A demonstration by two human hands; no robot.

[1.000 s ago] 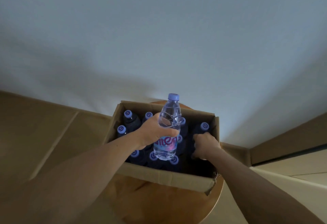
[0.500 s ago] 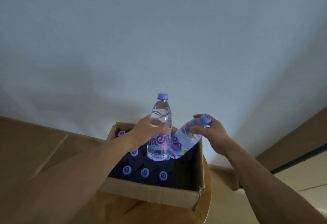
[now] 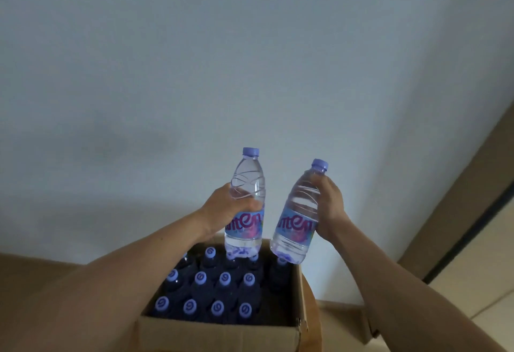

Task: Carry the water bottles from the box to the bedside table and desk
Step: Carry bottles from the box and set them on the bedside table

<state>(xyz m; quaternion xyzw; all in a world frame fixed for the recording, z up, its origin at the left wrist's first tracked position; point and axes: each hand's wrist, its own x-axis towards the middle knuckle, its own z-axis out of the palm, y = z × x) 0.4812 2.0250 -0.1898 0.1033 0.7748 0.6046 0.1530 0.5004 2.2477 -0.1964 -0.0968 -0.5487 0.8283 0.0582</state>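
Observation:
An open cardboard box [image 3: 219, 335] sits low in the head view, packed with several dark water bottles with lilac caps [image 3: 222, 290]. My left hand [image 3: 225, 212] grips a clear water bottle [image 3: 246, 193] upright by its middle, just above the box's far edge. My right hand [image 3: 329, 207] holds a second clear water bottle [image 3: 297, 221] by its upper part, tilted with its lilac cap up and to the right. Both bottles carry a blue and pink label and are lifted out of the box.
The box rests on a round wooden stool [image 3: 313, 307]. A plain pale wall [image 3: 250, 73] fills the view behind. A wooden floor [image 3: 33, 265] shows at the left, and a dark-edged wooden panel [image 3: 472, 190] runs up the right side.
My right hand has raised its bottle out of the box and turned it nearly upright. My left hand has lifted its bottle a little higher. The view has tipped up and closer.

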